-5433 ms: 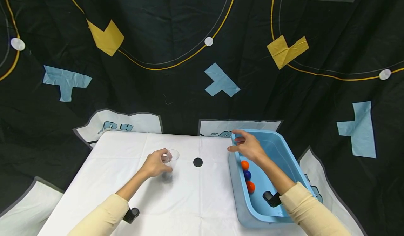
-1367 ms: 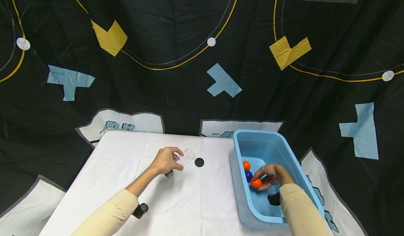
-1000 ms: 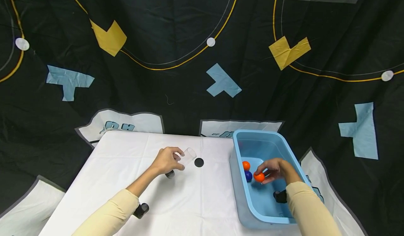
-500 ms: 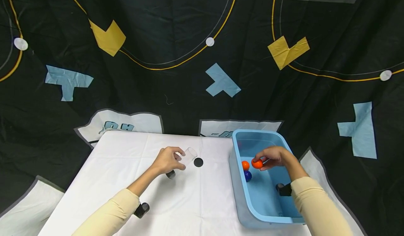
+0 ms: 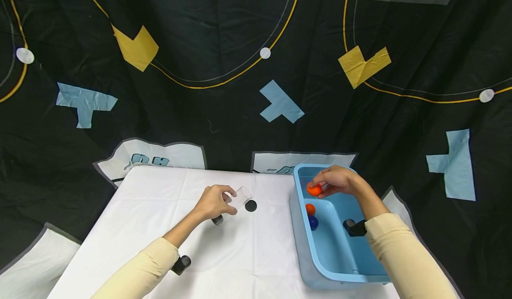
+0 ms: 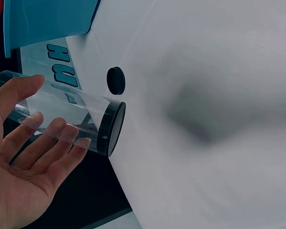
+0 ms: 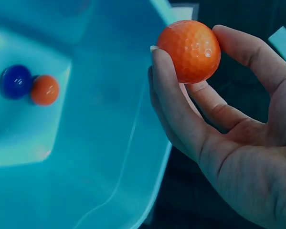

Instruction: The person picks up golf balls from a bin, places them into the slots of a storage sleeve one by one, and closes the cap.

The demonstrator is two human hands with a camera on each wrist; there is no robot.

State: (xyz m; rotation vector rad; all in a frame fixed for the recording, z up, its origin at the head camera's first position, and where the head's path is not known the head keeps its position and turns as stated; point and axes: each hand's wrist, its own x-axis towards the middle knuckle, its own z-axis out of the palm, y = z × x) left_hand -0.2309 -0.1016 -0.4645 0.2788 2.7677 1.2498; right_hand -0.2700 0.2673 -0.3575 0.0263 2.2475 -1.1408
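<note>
My left hand grips a clear plastic tube with a black end cap. The tube is held tilted above the white table, its rim leaning right in the head view. A round black disc-shaped cap lies on the table beside it. Between thumb and fingertips, my right hand pinches an orange golf ball, which shows dimples in the right wrist view. That hand is raised over the far part of the blue tub. Inside the tub lie another orange ball and a dark blue ball, side by side.
The blue tub stands on the right part of the white table, its walls rising around the balls. Behind the table hangs a black cloth with yellow and light blue patches. Black wrist cameras sit beneath both forearms.
My right hand left the tub's rim, took the nearest orange golf ball and lifted it toward the tub's far end. My left hand shifted right and tilted the tube. The other two balls stayed in the tub.
</note>
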